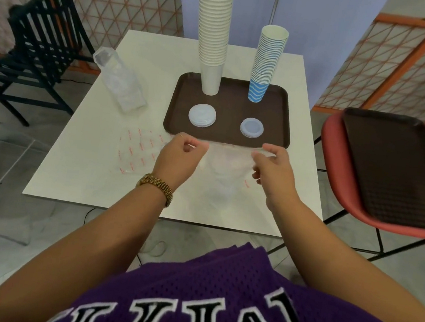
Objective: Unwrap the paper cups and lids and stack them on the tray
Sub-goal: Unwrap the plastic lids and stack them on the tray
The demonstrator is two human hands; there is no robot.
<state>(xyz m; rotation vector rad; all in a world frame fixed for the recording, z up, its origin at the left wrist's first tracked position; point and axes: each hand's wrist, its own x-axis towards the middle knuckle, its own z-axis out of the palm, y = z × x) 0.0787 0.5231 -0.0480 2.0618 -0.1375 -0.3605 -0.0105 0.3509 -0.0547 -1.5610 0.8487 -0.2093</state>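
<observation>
Hands: left hand (180, 154), with a gold chain bracelet (156, 184) at the wrist, pinches the near-left edge of a clear plastic wrapper with red print (225, 167); right hand (272, 168) has its fingers curled at the wrapper's right edge, and whether it actually grips the film cannot be told.
Wrapper in hand: thin transparent film lying over the white square tabletop (77, 160), just in front of the tray's near rim, between the two hands.
Tray: dark brown rectangular plastic tray (225, 133) on the far half of the tabletop.
Cups: tall stack of plain white paper cups (213, 35) stands upright on the tray's far left; shorter stack of white paper cups with blue wavy stripes (266, 65) stands upright on the far right, well apart from the first.
Lids: low pile of larger white round lids (202, 115) sits in front of the white stack; low pile of smaller pale round lids (251, 127) sits in front of the blue stack.
Other wrapping: flat clear sheet with red markings (138, 149) lies left of the left hand; long crumpled clear plastic sleeve (119, 80) lies left of the tray.
Surroundings: black slatted chair (42, 33) at left; red chair (338, 171) at right carrying a second brown tray (398, 167).
</observation>
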